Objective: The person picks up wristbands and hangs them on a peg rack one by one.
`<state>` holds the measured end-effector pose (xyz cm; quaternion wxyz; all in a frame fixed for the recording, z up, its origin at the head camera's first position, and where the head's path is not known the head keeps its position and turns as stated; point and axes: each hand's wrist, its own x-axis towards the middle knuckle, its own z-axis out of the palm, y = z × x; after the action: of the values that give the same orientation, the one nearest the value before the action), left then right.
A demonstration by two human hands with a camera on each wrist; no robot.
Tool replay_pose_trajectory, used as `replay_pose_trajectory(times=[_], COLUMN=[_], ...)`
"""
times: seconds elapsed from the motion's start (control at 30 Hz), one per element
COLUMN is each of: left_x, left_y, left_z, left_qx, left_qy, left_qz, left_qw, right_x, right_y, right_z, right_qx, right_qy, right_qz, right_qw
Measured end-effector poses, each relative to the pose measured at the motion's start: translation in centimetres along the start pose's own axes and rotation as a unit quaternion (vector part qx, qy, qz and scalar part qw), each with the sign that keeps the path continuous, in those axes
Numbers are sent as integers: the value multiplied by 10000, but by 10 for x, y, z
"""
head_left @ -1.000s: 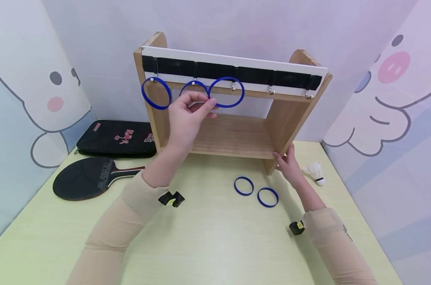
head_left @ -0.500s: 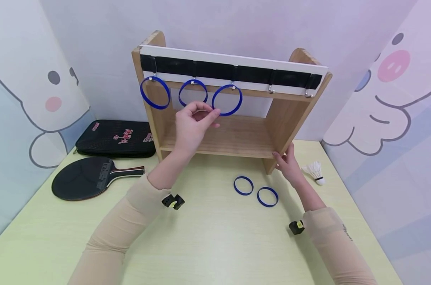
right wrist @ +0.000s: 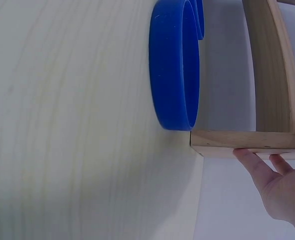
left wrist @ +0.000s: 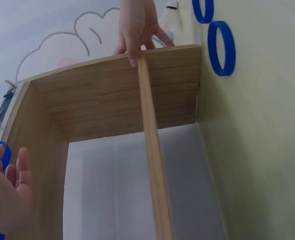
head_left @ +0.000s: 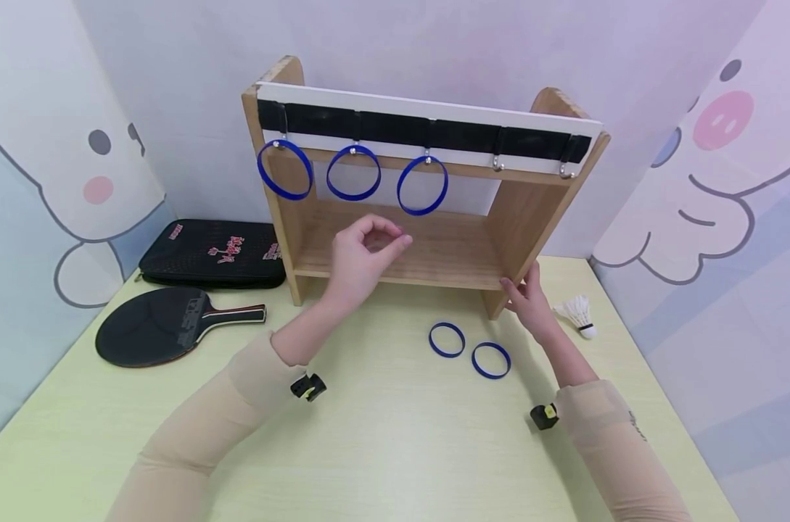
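Below the hooks of the wooden shelf (head_left: 395, 279), my left hand (head_left: 365, 257) hovers with loosely curled fingers and nothing between them. Just above it, a blue ring (head_left: 401, 190) hangs on the middle hook, slightly tilted. Two more blue rings hang to its left, one on the leftmost hook (head_left: 276, 144) and one on the second hook (head_left: 352, 151). My right hand (head_left: 528, 304) grips the lower right side of the shelf, thumb at the front edge of its board; fingers show against the outer side panel (right wrist: 247, 150). Two flat blue rings lie on the table in front, including the nearer ring (right wrist: 165, 65).
The two right hooks, one of them the end hook (head_left: 566, 172), carry nothing. A black table tennis bat (head_left: 149, 326) and a black zipped case (head_left: 212, 254) lie at the left. A shuttlecock (head_left: 577, 317) lies right of my right hand. Printed walls stand behind and beside the table.
My left hand has brought a blue ring onto the middle hook, let go of it and moved down away from it. The right hand has stayed on the shelf.
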<state>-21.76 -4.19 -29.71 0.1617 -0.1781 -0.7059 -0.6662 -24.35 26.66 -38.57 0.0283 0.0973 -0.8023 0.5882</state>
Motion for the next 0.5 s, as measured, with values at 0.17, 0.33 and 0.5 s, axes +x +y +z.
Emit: replay_pose_trajectory(times=[0.17, 0.33, 0.5], left_x=[-9, -14, -18], left_y=[-14, -31, -50], left_z=[2, 6, 12], left_qx=[791, 1245, 1610], left_qy=[-467, -1145, -1874], left_qz=[-73, -107, -206], left_qw=[9957, 9855, 9688], right_x=[0, 1, 1], right_y=[-1, 0, 1], right_z=[1, 0, 0], right_qx=[8, -30, 1], right_qy=[-3, 3, 4], right_qz=[26, 36, 38], right_qw=[10000, 10000, 10000])
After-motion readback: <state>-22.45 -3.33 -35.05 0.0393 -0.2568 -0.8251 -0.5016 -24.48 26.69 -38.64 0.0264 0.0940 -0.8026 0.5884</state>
